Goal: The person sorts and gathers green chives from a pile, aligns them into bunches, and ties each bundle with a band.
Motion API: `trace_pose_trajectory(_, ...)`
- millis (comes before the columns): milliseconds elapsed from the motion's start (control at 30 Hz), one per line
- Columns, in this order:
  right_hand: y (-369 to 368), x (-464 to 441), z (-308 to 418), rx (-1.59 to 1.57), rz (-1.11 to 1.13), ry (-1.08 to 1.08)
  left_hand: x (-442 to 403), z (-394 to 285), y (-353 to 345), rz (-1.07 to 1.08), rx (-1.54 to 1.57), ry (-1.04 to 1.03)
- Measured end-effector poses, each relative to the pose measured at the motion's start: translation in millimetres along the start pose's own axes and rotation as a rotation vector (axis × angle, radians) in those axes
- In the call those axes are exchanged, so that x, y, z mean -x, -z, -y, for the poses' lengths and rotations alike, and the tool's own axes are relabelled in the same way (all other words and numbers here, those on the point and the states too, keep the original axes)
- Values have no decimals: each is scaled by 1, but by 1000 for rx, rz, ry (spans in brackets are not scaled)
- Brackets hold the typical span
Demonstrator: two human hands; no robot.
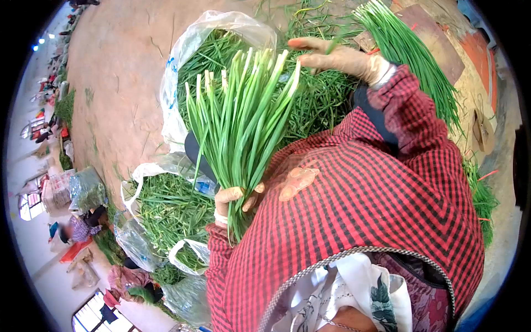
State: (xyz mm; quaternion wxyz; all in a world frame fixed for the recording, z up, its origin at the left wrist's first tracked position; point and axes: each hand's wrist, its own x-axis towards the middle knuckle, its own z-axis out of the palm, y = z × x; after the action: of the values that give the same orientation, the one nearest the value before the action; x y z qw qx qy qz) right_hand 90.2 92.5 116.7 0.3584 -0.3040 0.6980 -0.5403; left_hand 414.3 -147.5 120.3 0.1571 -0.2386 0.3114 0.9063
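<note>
My left hand, in a pale glove, is wrapped round the leafy lower part of a bunch of garlic chives. The bunch fans out upward, its whitish cut ends pointing away from me. Near those ends, on the right, my gloved right hand has its fingers stretched out, with orange stains on a fingertip. A small blurred green scrap shows by that hand; whether it touches the fingers I cannot tell. Behind the held bunch lies a heap of loose green leaves.
Clear plastic bags of greens stand at the left, with another open bag nearer me. A neat chive bundle lies at upper right on a brown board. Other people sit along the far left among more bags.
</note>
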Motion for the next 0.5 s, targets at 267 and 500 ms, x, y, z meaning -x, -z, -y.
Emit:
trace_pose_trajectory(267, -24, -23, 26, -221, 97, 59, 7, -5, -11, -8, -185, -8)
trace_pose_trajectory(500, 14, -15, 8, -181, -114, -92, 11, -2, -4, -77, -295, 30)
